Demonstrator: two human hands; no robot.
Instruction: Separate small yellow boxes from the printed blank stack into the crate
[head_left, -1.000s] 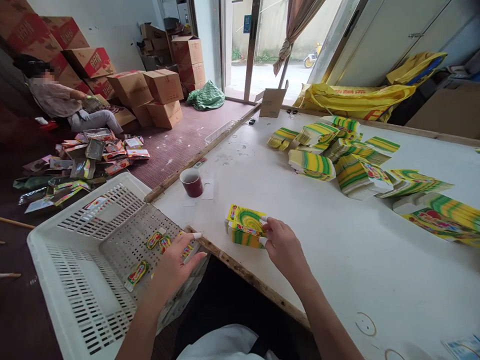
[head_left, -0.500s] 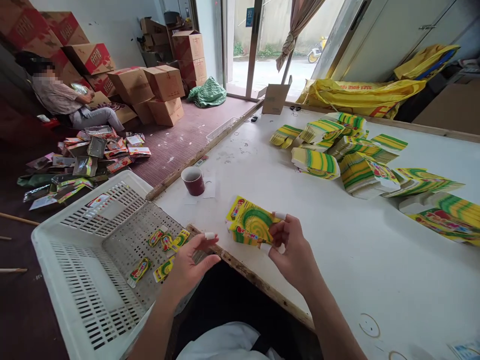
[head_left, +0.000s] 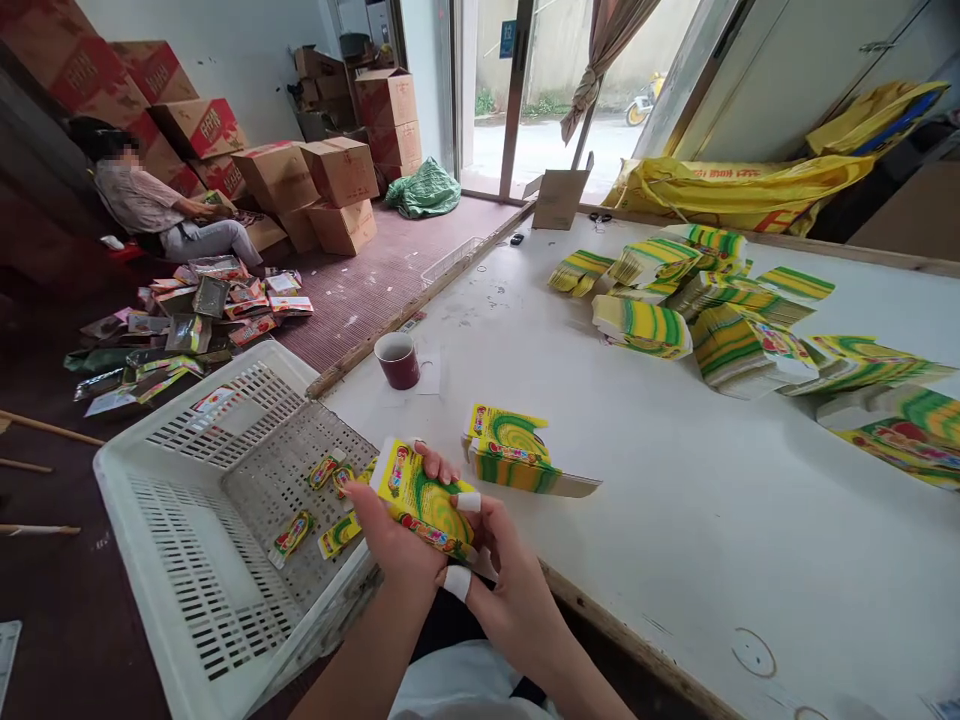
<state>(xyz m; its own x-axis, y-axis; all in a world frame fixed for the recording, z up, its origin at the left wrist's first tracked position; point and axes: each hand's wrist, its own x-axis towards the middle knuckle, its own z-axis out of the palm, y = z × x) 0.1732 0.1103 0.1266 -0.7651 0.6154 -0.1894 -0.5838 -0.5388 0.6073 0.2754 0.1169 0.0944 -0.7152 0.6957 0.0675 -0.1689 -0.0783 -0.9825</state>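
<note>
A yellow and green printed carton (head_left: 420,492) lies between my hands, tilted over the table's near edge. My left hand (head_left: 401,530) is closed round its left side and underside, with fingertips showing at the far edge. My right hand (head_left: 499,555), with white tape on the thumb and a finger, grips its right end. Just beyond, a small stack of the same flat cartons (head_left: 517,455) rests on the white table (head_left: 645,560). Beside my left hand stands a white plastic basket (head_left: 112,490) holding several small cartons (head_left: 292,535).
A dark red mug (head_left: 397,362) stands left on the table. Many carton stacks (head_left: 739,345) spread across the back right. Yellow sacks (head_left: 742,190) lie past the far edge. At left a seated person (head_left: 161,205) is near piled packets (head_left: 202,310) and cardboard boxes (head_left: 341,180).
My right hand has brought one carton left and nearer from the stack. My left hand, empty and open before, now holds it too. The view has shifted slightly.
</note>
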